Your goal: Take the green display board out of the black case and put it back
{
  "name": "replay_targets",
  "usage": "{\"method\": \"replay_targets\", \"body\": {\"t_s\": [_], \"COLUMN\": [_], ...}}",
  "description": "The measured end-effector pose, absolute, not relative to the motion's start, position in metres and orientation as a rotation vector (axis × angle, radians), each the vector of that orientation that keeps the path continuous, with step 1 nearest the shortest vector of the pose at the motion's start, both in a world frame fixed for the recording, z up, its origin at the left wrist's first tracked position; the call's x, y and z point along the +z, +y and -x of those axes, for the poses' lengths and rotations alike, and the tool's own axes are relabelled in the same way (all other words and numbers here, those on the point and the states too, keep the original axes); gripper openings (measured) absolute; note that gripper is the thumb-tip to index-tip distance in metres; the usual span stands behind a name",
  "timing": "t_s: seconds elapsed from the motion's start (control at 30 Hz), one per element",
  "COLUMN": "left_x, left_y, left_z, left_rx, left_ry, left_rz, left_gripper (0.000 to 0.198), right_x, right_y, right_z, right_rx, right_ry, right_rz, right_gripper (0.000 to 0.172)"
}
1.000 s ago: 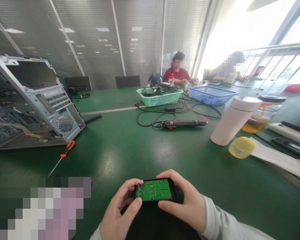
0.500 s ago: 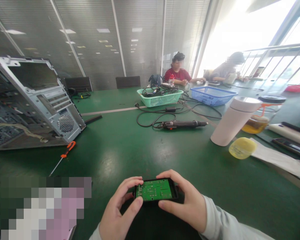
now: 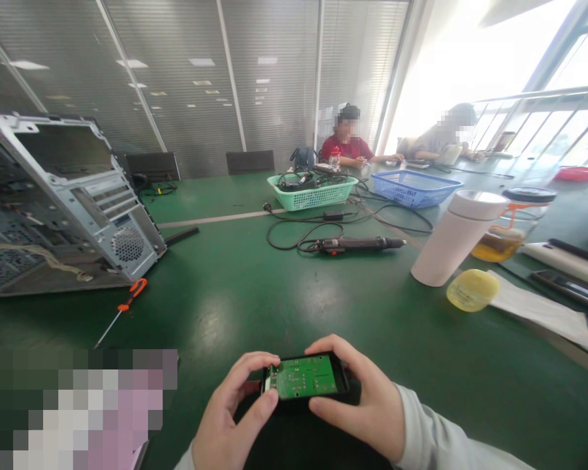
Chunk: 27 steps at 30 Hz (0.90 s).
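Observation:
Between my two hands is a small black case with a green circuit board (image 3: 306,376) in its open face, solder side up. My left hand (image 3: 238,408) grips its left end, thumb on the near edge and a fingertip on the far edge. The right end is held by my right hand (image 3: 365,398), with the thumb along the near rim and the index finger over the far rim. The underside of the case and my other fingers are partly hidden.
An open computer case (image 3: 73,202) stands at the left, an orange-handled screwdriver (image 3: 127,301) before it. Ahead lie a corded electric screwdriver (image 3: 360,244), a green basket (image 3: 313,196) of cables and a blue basket (image 3: 416,189). A white tumbler (image 3: 458,238) stands right. Two people sit beyond.
The board now sits slightly tilted in the case, and a pale strip shows at its left end. My hands keep nearly the same hold; the view has shifted a little.

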<state>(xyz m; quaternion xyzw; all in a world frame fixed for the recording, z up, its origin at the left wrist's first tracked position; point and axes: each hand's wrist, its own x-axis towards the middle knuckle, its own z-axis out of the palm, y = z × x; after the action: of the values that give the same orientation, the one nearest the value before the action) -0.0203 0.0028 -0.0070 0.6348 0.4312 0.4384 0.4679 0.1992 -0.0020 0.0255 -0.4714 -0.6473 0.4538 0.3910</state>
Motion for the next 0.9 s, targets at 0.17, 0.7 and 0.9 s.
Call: {"method": "replay_targets", "body": {"t_s": [0.17, 0.7, 0.9], "left_x": [-0.0038, -0.0057, -0.0039], "left_y": [0.0009, 0.0005, 0.0001], "left_z": [0.0193, 0.0210, 0.0204], "left_rx": [1.088, 1.060, 1.047], "left_ry": [1.085, 1.132, 1.134], "left_rz": [-1.561, -1.627, -1.632], "left_gripper": [0.019, 0.018, 0.019], "right_x": [0.0269, 0.0273, 0.0274], "right_y": [-0.0025, -0.0021, -0.0029], "right_z": [-0.1981, -0.1985, -0.1982], "right_rx": [1.146, 1.174, 1.184], "right_ry": [-1.646, -1.643, -1.623], "right_rz": [1.207, 1.217, 1.213], "right_gripper": [0.034, 0.035, 0.035]}}
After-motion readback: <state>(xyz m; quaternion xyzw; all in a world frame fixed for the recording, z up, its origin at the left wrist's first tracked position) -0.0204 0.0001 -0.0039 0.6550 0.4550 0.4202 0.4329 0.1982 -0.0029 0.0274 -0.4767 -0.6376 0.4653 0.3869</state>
